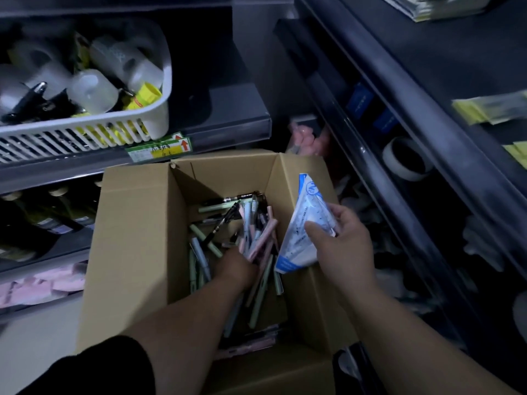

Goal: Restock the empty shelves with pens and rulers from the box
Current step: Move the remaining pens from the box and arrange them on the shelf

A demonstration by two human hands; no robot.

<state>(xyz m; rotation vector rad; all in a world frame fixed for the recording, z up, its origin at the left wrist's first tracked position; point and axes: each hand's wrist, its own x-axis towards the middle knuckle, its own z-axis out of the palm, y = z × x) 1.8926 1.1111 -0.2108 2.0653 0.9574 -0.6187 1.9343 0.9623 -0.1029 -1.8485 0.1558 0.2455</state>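
My right hand (342,246) pinched the blue-and-white packet (305,223) above the cardboard box (128,238); my left hand (236,266), inside it, gripped a loose bundle of pens (258,240). Risk: outer pens could slip from that fist on lifting.

Light: dim — bluish.
Left shelving (233,109): grey, holding a white slatted basket (85,134).
Right shelving (427,52): dark tiers — clear front lips.
Floor (37,352): pale grey.

1. One brown box (137,238).
2. Lots of pens (258,242) in it, too many to count.
3. One blue and white packet (308,223).
4. Two hands: a left hand (236,269) and a right hand (342,246).
5. One white basket (85,135).
6. One roll of tape (406,159).
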